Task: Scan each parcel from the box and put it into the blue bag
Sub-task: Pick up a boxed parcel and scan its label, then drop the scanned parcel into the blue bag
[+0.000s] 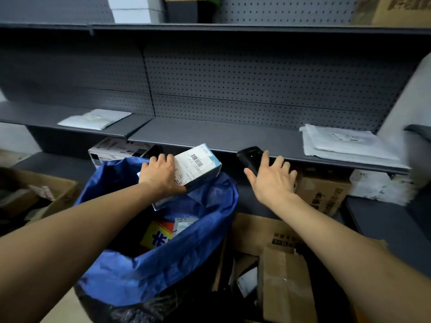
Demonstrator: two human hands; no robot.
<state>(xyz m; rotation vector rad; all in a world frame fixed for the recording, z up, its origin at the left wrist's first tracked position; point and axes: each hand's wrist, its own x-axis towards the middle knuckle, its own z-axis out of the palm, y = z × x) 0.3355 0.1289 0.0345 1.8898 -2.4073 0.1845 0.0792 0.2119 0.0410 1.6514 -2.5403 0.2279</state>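
Note:
My left hand [159, 176] grips a white and light-blue parcel box [198, 167] with a barcode label, held tilted over the far rim of the open blue bag [205, 229]. Inside the bag lies a yellow and red parcel [158, 236] with a white label. My right hand [271, 180] holds a black handheld scanner [250, 158] at the front edge of the grey shelf, to the right of the parcel. Below my right arm stands an open cardboard box [256, 231] with a brown parcel [284, 283] and other items in it.
A grey shelf [210, 136] with a pegboard back runs across ahead, with white mailer bags at left [93, 118] and right [342, 142]. More cardboard boxes sit at left [53, 190] and under the shelf at right [326, 192].

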